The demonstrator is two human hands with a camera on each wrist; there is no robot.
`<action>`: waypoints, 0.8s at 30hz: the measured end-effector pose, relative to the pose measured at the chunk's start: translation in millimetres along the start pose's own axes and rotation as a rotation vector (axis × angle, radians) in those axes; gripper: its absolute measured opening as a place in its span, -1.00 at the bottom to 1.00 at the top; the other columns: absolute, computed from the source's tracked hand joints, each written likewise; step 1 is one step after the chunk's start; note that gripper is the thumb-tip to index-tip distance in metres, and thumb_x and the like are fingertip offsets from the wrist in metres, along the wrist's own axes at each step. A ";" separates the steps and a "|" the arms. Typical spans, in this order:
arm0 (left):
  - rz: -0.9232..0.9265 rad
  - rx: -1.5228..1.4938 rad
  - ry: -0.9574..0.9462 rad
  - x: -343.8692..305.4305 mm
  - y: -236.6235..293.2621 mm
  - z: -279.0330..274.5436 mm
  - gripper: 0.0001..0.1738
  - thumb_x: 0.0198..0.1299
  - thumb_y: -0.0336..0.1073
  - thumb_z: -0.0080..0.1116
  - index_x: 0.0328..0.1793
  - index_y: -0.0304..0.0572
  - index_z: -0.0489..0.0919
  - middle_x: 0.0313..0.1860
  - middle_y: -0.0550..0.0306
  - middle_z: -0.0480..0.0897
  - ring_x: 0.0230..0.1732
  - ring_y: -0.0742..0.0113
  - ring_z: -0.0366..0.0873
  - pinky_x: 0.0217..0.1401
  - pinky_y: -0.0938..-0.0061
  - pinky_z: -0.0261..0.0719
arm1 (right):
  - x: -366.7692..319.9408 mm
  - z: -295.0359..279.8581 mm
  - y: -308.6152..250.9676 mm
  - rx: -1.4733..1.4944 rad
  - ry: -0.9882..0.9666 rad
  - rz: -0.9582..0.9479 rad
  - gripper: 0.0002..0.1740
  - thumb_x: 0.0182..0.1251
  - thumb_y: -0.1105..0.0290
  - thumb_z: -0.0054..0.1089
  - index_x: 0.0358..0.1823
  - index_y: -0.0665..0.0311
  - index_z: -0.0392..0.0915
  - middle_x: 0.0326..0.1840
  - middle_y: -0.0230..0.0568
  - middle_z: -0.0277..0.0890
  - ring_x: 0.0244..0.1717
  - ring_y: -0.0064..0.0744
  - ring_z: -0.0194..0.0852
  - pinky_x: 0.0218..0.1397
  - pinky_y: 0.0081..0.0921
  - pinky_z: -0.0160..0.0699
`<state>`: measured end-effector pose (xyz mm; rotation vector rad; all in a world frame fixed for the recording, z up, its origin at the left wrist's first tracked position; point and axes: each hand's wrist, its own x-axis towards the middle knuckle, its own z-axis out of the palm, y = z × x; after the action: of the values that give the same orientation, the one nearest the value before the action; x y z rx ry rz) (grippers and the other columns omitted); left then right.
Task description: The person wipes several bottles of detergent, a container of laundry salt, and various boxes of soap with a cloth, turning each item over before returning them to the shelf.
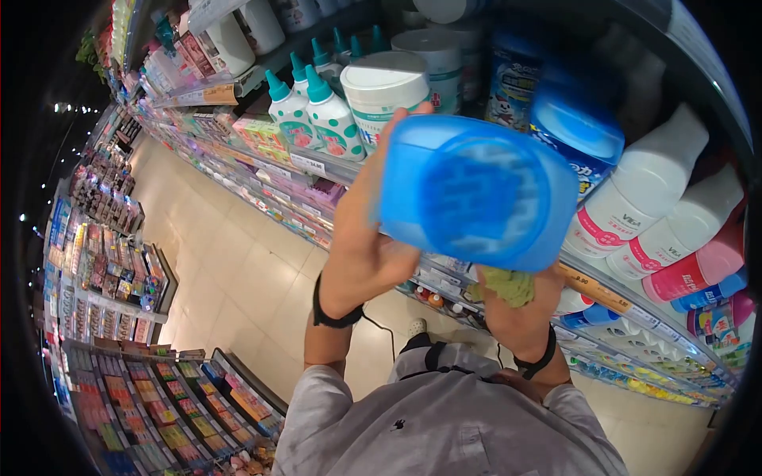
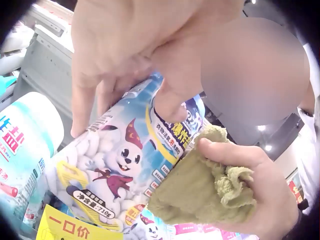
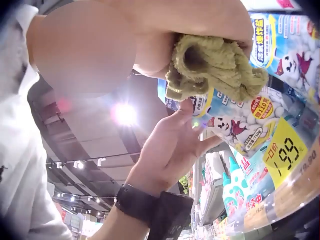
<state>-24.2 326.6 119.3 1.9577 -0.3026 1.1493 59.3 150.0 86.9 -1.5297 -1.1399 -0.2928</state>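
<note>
A tub with a blue lid (image 1: 484, 190) is held up before the shelf, its lid towards the head camera. My left hand (image 1: 361, 230) grips its left side. In the left wrist view the tub's label (image 2: 125, 160) shows a white cartoon rabbit, and my left hand (image 2: 150, 55) curls over the lid end. My right hand (image 1: 528, 309) is at the tub's lower right, pinching a folded green cloth (image 1: 508, 285). The cloth (image 2: 205, 185) lies against the tub's side in the left wrist view, with the thumb of my right hand (image 2: 260, 185) on top.
White tubs (image 1: 385, 91) and teal-capped bottles (image 1: 321, 111) stand on the shelf behind. To the right are another blue-lidded tub (image 1: 579, 127) and white bottles (image 1: 635, 190). A yellow price tag (image 3: 285, 152) stands at the shelf edge. Tiled floor (image 1: 238, 262) and low display racks lie to the left.
</note>
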 end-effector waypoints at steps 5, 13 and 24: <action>0.062 0.077 -0.005 7.2 -18.3 -8.7 -0.12 -0.02 -0.57 0.25 0.53 -0.47 0.23 0.41 -0.35 0.34 0.38 -0.23 0.37 0.40 0.14 0.36 | -3.9 9.3 4.2 -0.193 0.041 0.087 -0.63 0.12 0.51 0.30 0.00 0.45 0.54 0.03 -0.01 0.52 0.08 -0.17 0.50 0.14 -0.32 0.46; -0.072 -0.022 -0.024 12.6 -49.3 -7.3 -0.14 0.07 -0.38 0.42 0.50 -0.40 0.27 0.30 -0.20 0.45 0.24 -0.06 0.49 0.27 0.31 0.46 | 10.3 34.3 -7.1 -0.200 0.058 0.118 -0.62 0.33 0.60 0.19 0.13 0.63 0.43 0.12 0.05 0.42 0.10 -0.23 0.37 0.26 -0.40 0.28; -0.039 0.283 0.025 15.0 -60.9 2.9 -0.16 0.16 -0.16 0.39 0.43 -0.56 0.29 0.24 -0.36 0.48 0.17 -0.26 0.51 0.20 0.20 0.50 | 15.5 42.0 11.2 -0.160 0.057 0.178 -0.23 0.28 0.53 0.22 0.48 0.58 0.12 0.20 0.24 0.37 0.18 0.04 0.38 0.29 -0.29 0.31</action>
<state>20.2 365.6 98.4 2.1811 -0.0904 1.2445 59.2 195.2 77.7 -1.7409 -0.9467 -0.3099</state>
